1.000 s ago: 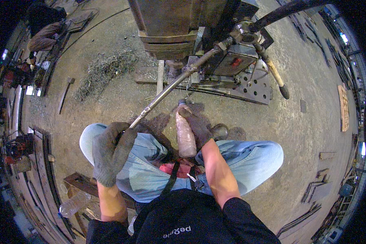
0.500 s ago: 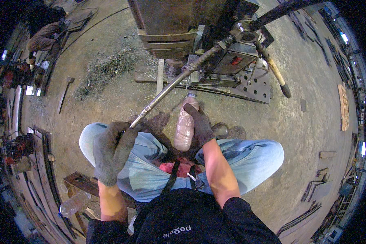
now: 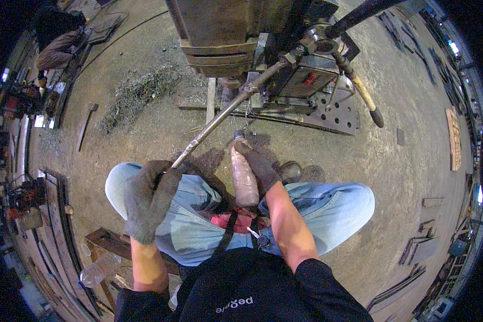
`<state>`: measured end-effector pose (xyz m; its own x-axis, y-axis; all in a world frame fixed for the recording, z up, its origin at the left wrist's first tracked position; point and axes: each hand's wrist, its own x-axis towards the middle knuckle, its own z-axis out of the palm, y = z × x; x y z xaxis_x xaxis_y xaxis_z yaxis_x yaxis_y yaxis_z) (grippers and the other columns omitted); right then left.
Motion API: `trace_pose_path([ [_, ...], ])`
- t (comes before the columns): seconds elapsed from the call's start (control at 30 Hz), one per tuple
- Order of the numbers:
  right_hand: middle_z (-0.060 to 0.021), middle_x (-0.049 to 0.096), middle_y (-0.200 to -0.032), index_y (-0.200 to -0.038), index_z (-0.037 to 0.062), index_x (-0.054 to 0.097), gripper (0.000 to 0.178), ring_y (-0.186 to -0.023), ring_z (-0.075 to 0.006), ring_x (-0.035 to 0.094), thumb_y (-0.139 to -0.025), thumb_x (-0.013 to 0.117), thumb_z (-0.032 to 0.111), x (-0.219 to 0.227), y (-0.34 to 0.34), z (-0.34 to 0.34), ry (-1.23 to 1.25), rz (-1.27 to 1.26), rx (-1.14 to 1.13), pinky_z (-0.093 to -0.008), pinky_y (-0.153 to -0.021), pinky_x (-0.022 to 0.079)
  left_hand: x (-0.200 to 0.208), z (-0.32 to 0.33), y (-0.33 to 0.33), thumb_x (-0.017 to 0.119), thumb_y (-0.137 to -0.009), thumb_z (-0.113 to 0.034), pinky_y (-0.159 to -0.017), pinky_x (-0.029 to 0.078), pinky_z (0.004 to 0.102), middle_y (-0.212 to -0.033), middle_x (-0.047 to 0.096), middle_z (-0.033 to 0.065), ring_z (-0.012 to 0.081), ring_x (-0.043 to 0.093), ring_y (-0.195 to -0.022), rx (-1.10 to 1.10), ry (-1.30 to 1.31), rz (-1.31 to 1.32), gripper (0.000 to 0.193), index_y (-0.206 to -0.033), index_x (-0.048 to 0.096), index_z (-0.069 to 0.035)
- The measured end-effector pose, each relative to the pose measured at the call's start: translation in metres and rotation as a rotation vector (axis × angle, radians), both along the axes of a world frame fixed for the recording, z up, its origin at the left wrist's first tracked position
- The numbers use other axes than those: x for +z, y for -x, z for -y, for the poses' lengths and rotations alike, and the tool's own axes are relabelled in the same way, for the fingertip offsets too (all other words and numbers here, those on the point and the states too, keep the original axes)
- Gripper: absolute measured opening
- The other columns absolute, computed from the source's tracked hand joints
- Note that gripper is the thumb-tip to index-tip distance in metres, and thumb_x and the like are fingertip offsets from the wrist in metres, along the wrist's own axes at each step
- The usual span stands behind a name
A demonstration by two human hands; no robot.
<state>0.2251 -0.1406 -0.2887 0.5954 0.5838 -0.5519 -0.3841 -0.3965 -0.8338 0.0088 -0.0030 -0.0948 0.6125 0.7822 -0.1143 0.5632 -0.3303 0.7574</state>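
My left hand (image 3: 153, 199), in a dark grey knit glove, is wrapped round the end of a long metal lever (image 3: 214, 127). This lever slants up to the hub (image 3: 323, 40) of a heavy drilling machine (image 3: 220, 32). In my gloved right hand (image 3: 258, 165) is a plastic bottle (image 3: 244, 180) with a pinkish-brown content, held between my knees. The bottle's neck points away from me, just short of the machine's base plate (image 3: 333, 114). Part of its side is covered by my fingers.
Metal shavings (image 3: 145, 91) lie heaped on the floor left of the machine, near a hammer-like tool (image 3: 86, 126). A clear bottle (image 3: 99, 270) rests by a rusty steel piece (image 3: 110, 239) at my left. Another person (image 3: 59, 40) crouches at far left. Steel offcuts (image 3: 418, 247) lie at right.
My right hand has drawn the bottle back toward me, away from the machine, and tilted its neck leftward. My left hand stays on the lever, which has hardly moved.
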Motion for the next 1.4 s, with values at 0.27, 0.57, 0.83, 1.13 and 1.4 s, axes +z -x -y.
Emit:
trace_pose_path([
  [0.27, -0.0110, 0.067, -0.097, -0.129, 0.0113, 0.061, 0.053, -0.078, -0.0252, 0.067, -0.087, 0.076, 0.042, 0.017, 0.002, -0.001, -0.082, -0.320, -0.267, -0.0403, -0.070, 0.056, 0.005, 0.002, -0.002, 0.071, -0.092, -0.019, -0.062, 0.049, 0.0316, -0.073, 0.068, 0.0102, 0.0173, 0.063, -0.065, 0.027, 0.058, -0.009, 0.021, -0.102, 0.073, -0.001],
  [0.57, -0.0081, 0.065, -0.089, -0.122, 0.0126, 0.062, 0.046, -0.070, -0.0241, 0.065, -0.089, 0.075, 0.042, 0.008, -0.004, 0.003, -0.238, -0.757, -0.293, -0.0429, -0.062, 0.057, -0.002, 0.001, 0.000, 0.070, -0.093, -0.020, -0.064, 0.050, 0.0315, -0.078, 0.069, 0.0096, 0.0159, 0.063, -0.069, 0.010, 0.037, -0.002, 0.022, -0.103, 0.072, -0.001],
  [0.83, -0.0098, 0.067, -0.094, -0.123, 0.0104, 0.063, 0.051, -0.076, -0.0257, 0.066, -0.088, 0.074, 0.046, -0.032, -0.001, 0.000, -0.110, -0.464, -0.133, -0.0424, -0.069, 0.056, -0.005, 0.001, -0.001, 0.070, -0.094, -0.020, -0.066, 0.050, 0.0314, -0.079, 0.070, 0.0096, 0.0158, 0.064, -0.071, 0.009, 0.016, 0.000, 0.022, -0.103, 0.072, -0.001],
  [1.13, -0.0116, 0.069, -0.100, -0.124, 0.0078, 0.064, 0.056, -0.083, -0.0274, 0.067, -0.087, 0.074, 0.049, -0.037, -0.004, 0.005, -0.167, -0.502, -0.244, -0.0417, -0.076, 0.056, -0.003, 0.002, -0.001, 0.071, -0.093, -0.021, -0.063, 0.049, 0.0307, -0.076, 0.069, 0.0099, 0.0151, 0.063, -0.068, 0.007, 0.028, -0.003, 0.023, -0.101, 0.072, 0.000],
  [1.4, -0.0123, 0.069, -0.101, -0.122, 0.0115, 0.066, 0.050, -0.085, -0.0273, 0.068, -0.088, 0.074, 0.047, -0.131, -0.016, 0.037, 0.034, 0.474, -0.029, -0.0434, -0.077, 0.056, -0.004, 0.000, -0.010, 0.071, -0.093, -0.022, -0.062, 0.049, 0.0310, -0.072, 0.068, 0.0097, 0.0141, 0.061, -0.067, 0.004, 0.066, 0.032, 0.023, -0.101, 0.072, 0.000],
])
